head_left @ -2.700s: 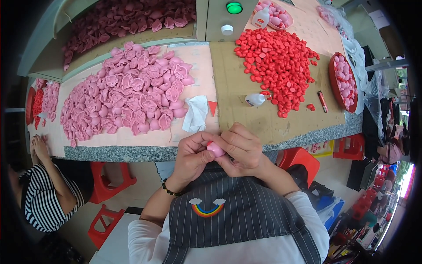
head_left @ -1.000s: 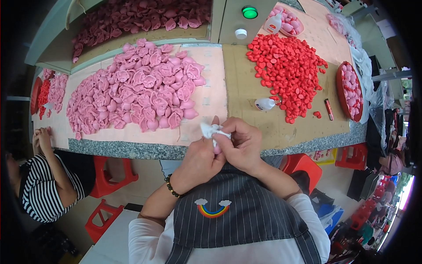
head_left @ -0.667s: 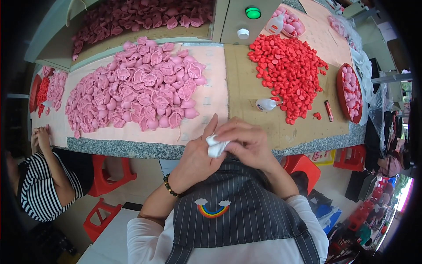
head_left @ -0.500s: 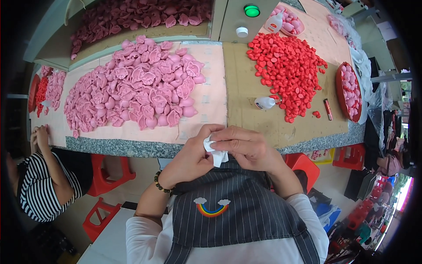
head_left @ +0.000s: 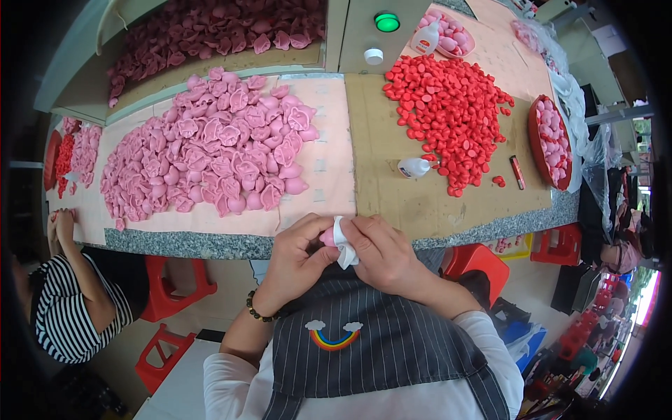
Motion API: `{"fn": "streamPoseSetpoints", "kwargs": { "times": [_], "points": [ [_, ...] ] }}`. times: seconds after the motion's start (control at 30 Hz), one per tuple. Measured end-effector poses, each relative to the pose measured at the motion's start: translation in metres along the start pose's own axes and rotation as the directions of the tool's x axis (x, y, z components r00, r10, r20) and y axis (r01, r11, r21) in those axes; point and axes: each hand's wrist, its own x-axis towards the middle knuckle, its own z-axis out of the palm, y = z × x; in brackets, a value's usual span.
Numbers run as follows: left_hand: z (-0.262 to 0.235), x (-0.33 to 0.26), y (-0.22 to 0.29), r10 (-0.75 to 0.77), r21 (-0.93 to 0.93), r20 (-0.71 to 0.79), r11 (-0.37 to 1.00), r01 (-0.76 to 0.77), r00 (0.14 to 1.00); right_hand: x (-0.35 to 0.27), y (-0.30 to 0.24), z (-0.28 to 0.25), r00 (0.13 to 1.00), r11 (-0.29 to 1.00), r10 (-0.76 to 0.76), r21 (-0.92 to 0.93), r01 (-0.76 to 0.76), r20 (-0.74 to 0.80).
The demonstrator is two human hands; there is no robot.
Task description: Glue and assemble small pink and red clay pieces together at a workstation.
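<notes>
Just off the table's front edge, my left hand [head_left: 297, 255] pinches a small pink piece [head_left: 327, 237], mostly covered by the fingers. My right hand [head_left: 386, 255] holds a folded white tissue or cloth [head_left: 344, 253] against that piece. Both hands are closed and nearly touch. Beyond them on the left lies a big heap of pink moulded pieces [head_left: 231, 133], some rounded, some petal-edged. Further right is a heap of small red round pieces [head_left: 455, 119]. A white squeeze bottle [head_left: 414, 167] lies beside the red heap.
At the right stands a red basket [head_left: 536, 150] of pink pieces, near a red marker-like stick [head_left: 517, 172]. A metal cabinet [head_left: 364, 42] with a green light rises behind. Red stools [head_left: 476, 269] stand below the table. At left sits a person in a striped top [head_left: 70, 301].
Both hands have shifted slightly, and my right hand's fingers have turned around the tissue or cloth. The pink piece now shows between the hands. The view has moved a little.
</notes>
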Motion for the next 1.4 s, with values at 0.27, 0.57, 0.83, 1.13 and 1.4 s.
{"fn": "streamPoseSetpoints", "kwargs": {
  "times": [0.27, 0.57, 0.83, 1.13, 1.4],
  "points": [
    [0.005, 0.002, 0.002, 0.171, 0.3, 0.008, 0.939, -0.166, 0.985, 0.0, -0.007, -0.01, 0.987, 0.968, -0.15, -0.195, 0.159, 0.062],
    [0.001, 0.003, 0.0, 0.093, 0.224, 0.076, 0.968, -0.108, 0.993, -0.004, -0.002, -0.009, 0.959, 0.944, -0.283, -0.177, 0.278, -0.006],
    [0.003, 0.005, -0.004, 0.122, 0.131, 0.01, 0.984, -0.123, 0.992, -0.004, 0.027, -0.008, 0.919, 0.912, -0.392, 0.107, 0.395, -0.053],
    [0.001, 0.005, -0.011, 0.067, -0.256, -0.067, 0.963, -0.082, 0.996, -0.009, 0.021, 0.0, 0.824, 0.44, 0.494, 0.738, -0.511, 0.277],
    [0.002, 0.002, -0.016, 0.184, -0.116, -0.038, 0.976, -0.187, 0.982, -0.01, 0.009, 0.012, 0.922, 0.658, 0.375, 0.673, -0.338, 0.097]
  ]
}}
